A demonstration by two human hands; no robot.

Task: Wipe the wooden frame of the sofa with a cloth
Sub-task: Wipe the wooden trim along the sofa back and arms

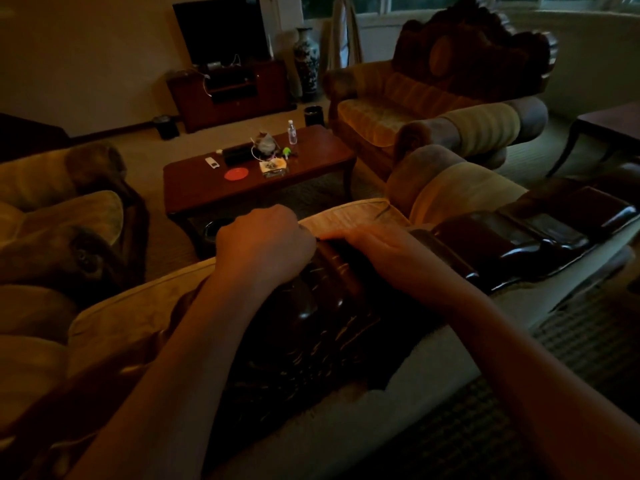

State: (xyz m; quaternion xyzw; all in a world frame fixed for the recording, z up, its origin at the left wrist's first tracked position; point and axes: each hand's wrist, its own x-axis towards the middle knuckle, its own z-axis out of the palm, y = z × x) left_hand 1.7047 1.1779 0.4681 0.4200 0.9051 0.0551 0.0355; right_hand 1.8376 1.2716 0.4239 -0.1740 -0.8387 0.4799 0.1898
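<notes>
Dim light filled the living room as I looked down over the back of a sofa. Its dark, glossy wooden frame [512, 244] ran along the top of the backrest, carved in places, from lower left to upper right. The left hand [263, 244] was curled into a fist on the frame's crest; I could not tell whether it gripped a cloth, since none showed. The right hand [377, 251] lay flat just beside it, fingers straight and pressed on the wood. Beyond the hands stood a wooden coffee table [311, 161] carrying a water bottle [292, 132], a red disc [236, 174] and small clutter. An armchair [433, 109] sat to the right, a television [221, 27] at the far wall.
</notes>
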